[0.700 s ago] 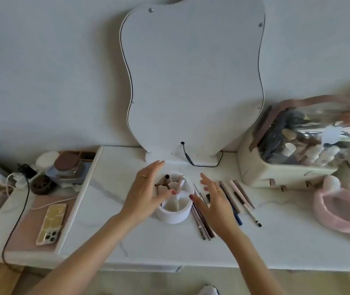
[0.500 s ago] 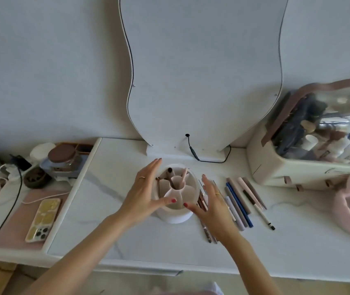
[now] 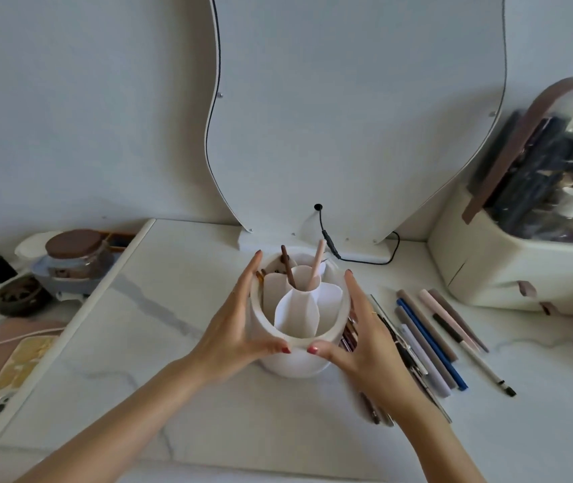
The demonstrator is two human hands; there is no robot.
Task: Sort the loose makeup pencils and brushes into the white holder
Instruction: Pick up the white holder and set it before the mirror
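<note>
White marble table [image 3: 180, 388] bears holder [image 3: 295, 364], loose pencils [image 3: 431, 343].

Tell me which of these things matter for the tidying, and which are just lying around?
Part of the job:
white holder, cupped by left hand and right hand
loose pencils and brushes on the table

Just lying about:
phone
brown-lidded jar
cosmetics case
mirror

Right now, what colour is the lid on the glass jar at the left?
Brown, seen in the head view: the lid.
</note>
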